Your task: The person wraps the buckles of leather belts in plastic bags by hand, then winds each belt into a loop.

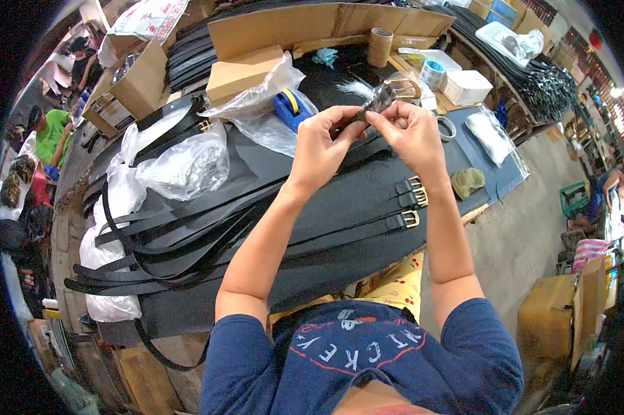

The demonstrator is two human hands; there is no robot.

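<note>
Both my hands are raised over the far part of the dark table [312, 277]. My left hand [326, 142] pinches the dark strap of a belt [382, 99] between thumb and fingers. From the right, my right hand [414, 135] pinches the same belt close to its gold-coloured buckle [403, 88]. Something shiny, perhaps clear plastic, is around the strap there; fingers hide part of it. Below my hands, several black belts [256, 220] lie across the table, their gold buckles [412, 219] at the right.
A blue tape dispenser [291, 111] stands beyond my left hand. Plastic bags [187, 166] lie at the left. A tape roll [446, 128], a white box [468, 88] and an olive cloth item [468, 182] are at the right. Cardboard boxes [128, 90] stand behind; other people work farther off.
</note>
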